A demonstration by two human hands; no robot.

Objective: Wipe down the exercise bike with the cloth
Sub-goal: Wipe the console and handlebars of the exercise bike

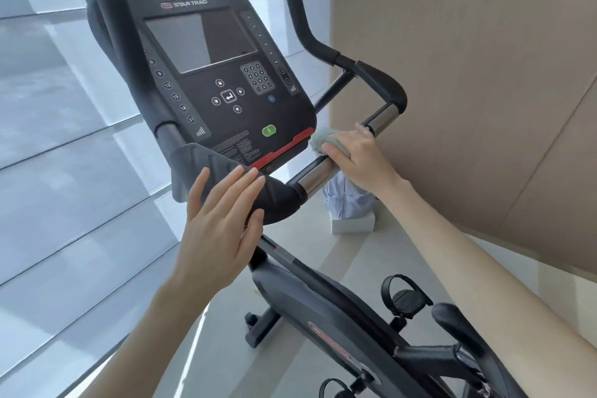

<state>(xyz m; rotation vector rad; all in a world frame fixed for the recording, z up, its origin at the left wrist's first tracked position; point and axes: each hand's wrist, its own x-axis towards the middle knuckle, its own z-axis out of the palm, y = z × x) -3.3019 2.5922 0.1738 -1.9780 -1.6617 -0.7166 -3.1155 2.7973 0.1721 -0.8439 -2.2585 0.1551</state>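
The black exercise bike (310, 297) fills the middle of the view, its console (206, 74) tilted toward me. My right hand (358, 155) presses a grey-green cloth (323, 137) around the chrome handlebar tube (315, 176) to the right of the console. Fingers and thumb wrap the cloth and bar. My left hand (219, 229) rests flat, fingers spread, on the black padded grip (274, 200) just below the console. It holds nothing.
A white box with a pale bag in it (350, 213) stands on the floor beneath the handlebar. A beige wall (484, 74) rises at the right, frosted glass panels (48, 139) at the left. Pedals with straps (403, 297) sit low right.
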